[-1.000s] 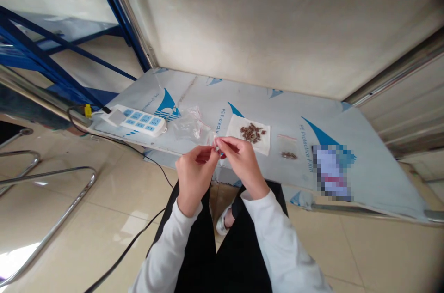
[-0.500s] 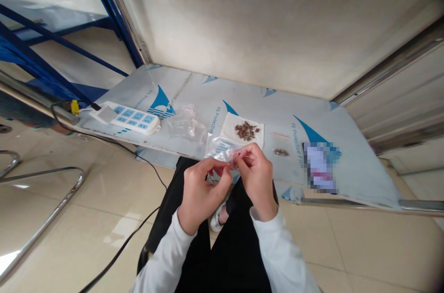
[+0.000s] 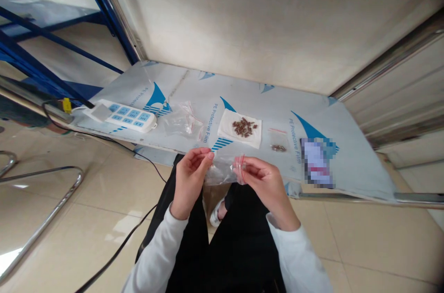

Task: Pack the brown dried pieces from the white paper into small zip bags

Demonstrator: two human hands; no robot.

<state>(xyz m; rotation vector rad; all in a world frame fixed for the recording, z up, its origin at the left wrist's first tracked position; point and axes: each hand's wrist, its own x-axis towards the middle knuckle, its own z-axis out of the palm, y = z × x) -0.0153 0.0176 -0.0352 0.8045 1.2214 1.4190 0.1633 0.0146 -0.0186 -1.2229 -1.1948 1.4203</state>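
Note:
A clear zip-lock bag is stretched sideways between my hands, just off the table's front edge. My left hand pinches its left end between thumb and fingers. At the other end, by the red zip strip, my right hand grips the bag, fingers closed. Beyond them a pile of small brown capsules rests on a white paper sheet. To its right lies another small zip-lock bag with several capsules in it. Left of the paper is a heap of clear bags.
A white power strip with blue sockets lies at the table's left. On the right is a pixelated, phone-like flat object. The table wears printed protective film. A black cable hangs to the floor, near a metal chair frame.
My hands have moved apart, and the bag has turned from a bunched hold at its edge to lying sideways between them. The table view has shifted slightly left.

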